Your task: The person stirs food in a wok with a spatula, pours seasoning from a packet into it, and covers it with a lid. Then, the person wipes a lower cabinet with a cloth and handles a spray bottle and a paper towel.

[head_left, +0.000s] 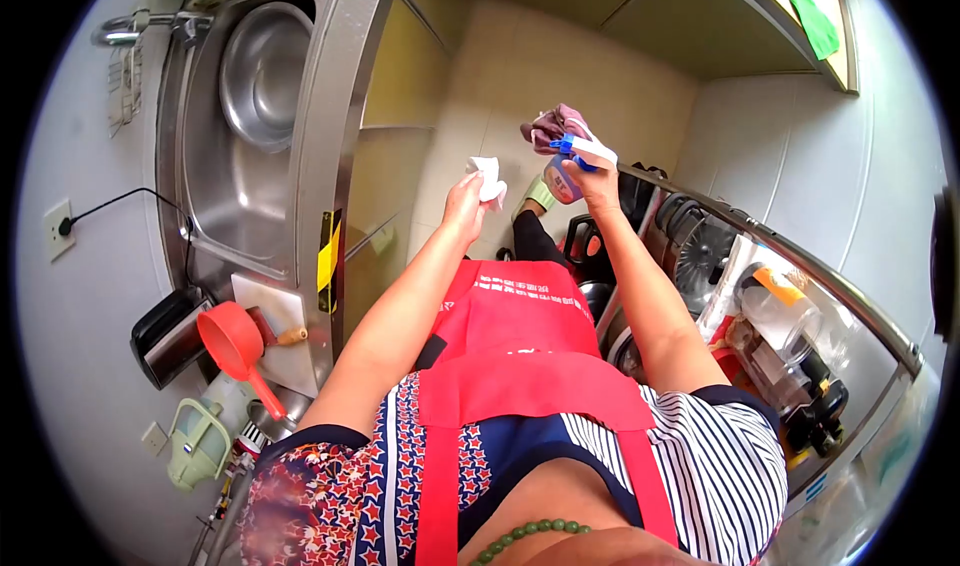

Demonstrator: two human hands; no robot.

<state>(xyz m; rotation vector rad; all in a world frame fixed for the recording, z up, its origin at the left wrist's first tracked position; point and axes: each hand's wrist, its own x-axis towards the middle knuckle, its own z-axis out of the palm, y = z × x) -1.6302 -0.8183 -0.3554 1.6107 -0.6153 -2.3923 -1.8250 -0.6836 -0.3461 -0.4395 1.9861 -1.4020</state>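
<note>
My left hand (463,209) is closed on a crumpled white cloth or tissue (487,181), which sticks out past the fingers. In my right hand (598,182) is a spray bottle (562,180) with a blue and white trigger head and a printed label. A mauve cloth (556,128) shows just beyond the bottle's head; whether the same hand grips it I cannot tell. Both arms reach forward over the floor, with the two hands apart.
A steel sink (235,191) with a metal basin (266,78) is at left. Below it are a red ladle-like scoop (231,341) and a cutting board (285,328). A metal-railed rack (790,251) with pans and containers stands at right. Cabinets (600,6) run along the far side.
</note>
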